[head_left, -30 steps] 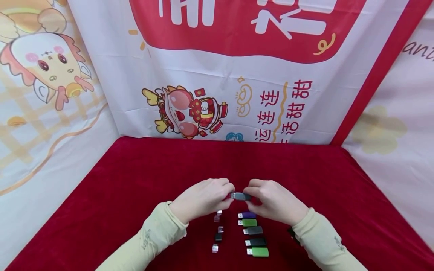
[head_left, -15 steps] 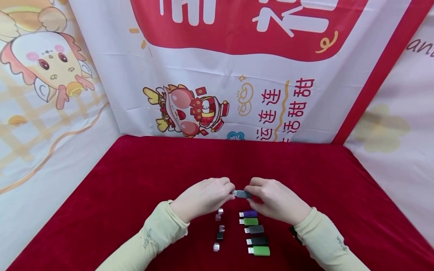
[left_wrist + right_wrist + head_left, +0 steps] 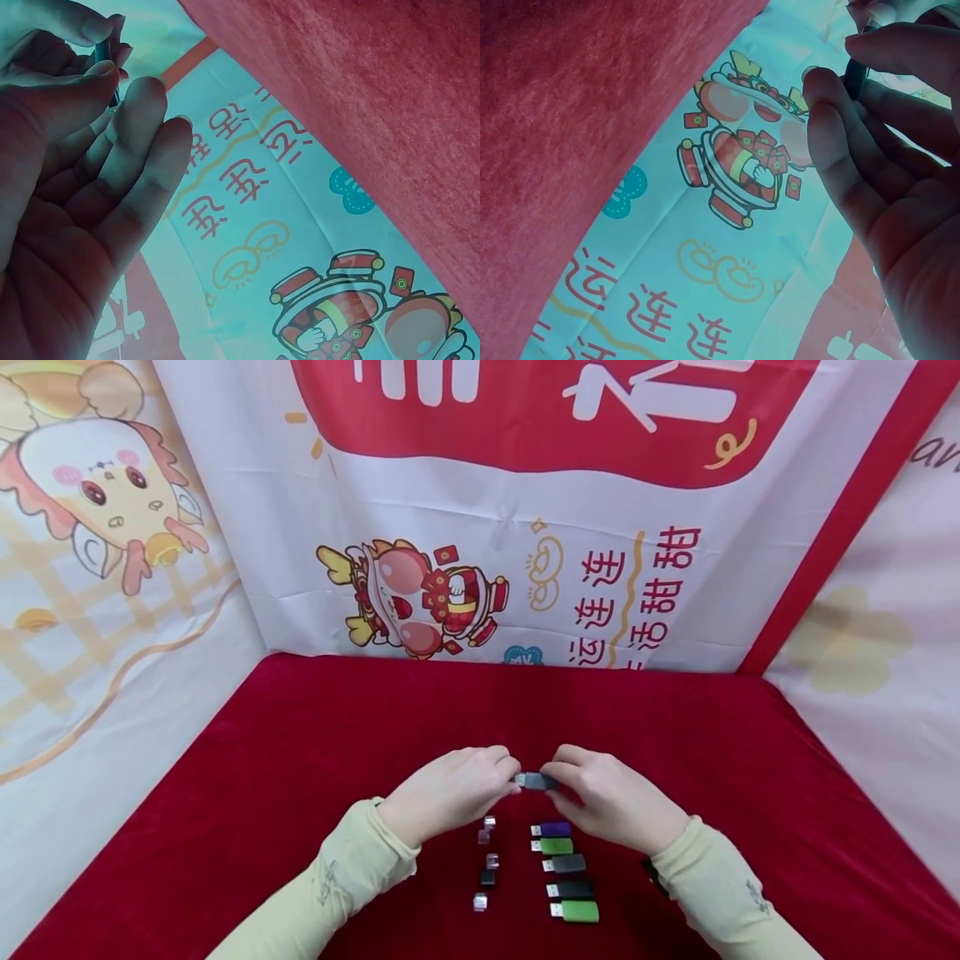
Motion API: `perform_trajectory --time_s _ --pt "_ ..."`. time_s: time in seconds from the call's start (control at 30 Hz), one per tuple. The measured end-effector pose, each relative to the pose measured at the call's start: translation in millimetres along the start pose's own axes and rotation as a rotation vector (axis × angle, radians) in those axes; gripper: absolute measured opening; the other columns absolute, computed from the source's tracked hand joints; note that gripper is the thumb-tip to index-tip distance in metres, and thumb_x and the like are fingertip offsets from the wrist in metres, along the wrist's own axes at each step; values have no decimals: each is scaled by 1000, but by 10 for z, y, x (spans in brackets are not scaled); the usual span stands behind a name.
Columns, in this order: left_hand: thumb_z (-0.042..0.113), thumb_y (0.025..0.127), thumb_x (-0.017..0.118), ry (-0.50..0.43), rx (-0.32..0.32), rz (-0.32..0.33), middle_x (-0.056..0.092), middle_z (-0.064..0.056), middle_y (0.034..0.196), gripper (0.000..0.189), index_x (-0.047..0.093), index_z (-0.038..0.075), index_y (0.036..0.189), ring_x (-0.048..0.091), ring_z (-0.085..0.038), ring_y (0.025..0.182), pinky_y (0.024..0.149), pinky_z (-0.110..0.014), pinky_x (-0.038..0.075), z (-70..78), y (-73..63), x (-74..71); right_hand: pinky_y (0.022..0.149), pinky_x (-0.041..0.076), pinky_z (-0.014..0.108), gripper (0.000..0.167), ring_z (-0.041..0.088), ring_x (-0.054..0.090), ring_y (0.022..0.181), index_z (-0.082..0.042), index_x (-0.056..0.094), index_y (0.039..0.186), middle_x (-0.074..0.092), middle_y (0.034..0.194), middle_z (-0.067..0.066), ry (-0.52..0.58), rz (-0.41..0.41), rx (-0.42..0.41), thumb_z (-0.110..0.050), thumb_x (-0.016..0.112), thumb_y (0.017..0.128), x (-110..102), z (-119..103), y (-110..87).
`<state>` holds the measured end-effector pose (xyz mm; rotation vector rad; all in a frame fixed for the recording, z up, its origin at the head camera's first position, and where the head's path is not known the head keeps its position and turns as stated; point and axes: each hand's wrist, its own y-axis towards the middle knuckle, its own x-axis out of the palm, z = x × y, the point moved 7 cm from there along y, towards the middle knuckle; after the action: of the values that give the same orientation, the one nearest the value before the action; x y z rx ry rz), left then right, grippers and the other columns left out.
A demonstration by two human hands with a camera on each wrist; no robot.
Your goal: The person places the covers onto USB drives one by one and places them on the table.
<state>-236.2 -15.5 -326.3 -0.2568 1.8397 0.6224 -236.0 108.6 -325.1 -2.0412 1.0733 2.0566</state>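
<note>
A grey USB stick [image 3: 537, 781] is held level between both hands over the red cloth. My right hand [image 3: 611, 795] pinches its body between thumb and fingers. At the pale plug end, my left hand [image 3: 453, 789] pinches with thumb and fingertips; whether a clear cap covers that end I cannot tell. In the left wrist view the stick [image 3: 103, 51] looks dark and is partly hidden by fingers. The right wrist view shows its edge [image 3: 857, 69] between thumb and forefinger.
Nearer the body lies a column of USB sticks: purple [image 3: 553, 830], green [image 3: 557, 846], grey [image 3: 568, 863], black [image 3: 574, 890] and another green [image 3: 579, 911]. Left of them are several clear caps [image 3: 480, 902] and a black cap [image 3: 488, 877]. A dark object [image 3: 651, 870] is half hidden by the right sleeve.
Both hands keep their hold on the grey USB stick. It sits slightly higher in view, while the view itself has tilted a little downward. The sticks and caps on the cloth keep their arrangement.
</note>
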Motion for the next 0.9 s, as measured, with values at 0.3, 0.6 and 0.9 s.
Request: perform_trajectory --time_s 0.3,0.6,0.9 --pt "25 92 72 1 -6 -10 57 0 82 18 65 9 96 53 -6 66 67 -16 50 -11 7 18 70 53 19 26 5 60 72 -4 72 99 59 86 0 5 -10 6 -9 85 76 8 1 1" --pt "23 94 69 27 -3 9 55 -1 79 17 64 7 95 52 -6 64 65 -13 48 -2 -1 9 72 54 21 33 7 61 74 -2 72 105 58 88 1 -30 -16 16 -6 86 75 10 -10 11" --pt "23 93 71 84 12 3 57 -2 81 17 65 7 97 54 -8 67 67 -14 50 34 -2 2 72 54 21 35 9 62 76 0 71 107 58 90 4 -78 -3 -12 -2 85 74 28 -39 20"
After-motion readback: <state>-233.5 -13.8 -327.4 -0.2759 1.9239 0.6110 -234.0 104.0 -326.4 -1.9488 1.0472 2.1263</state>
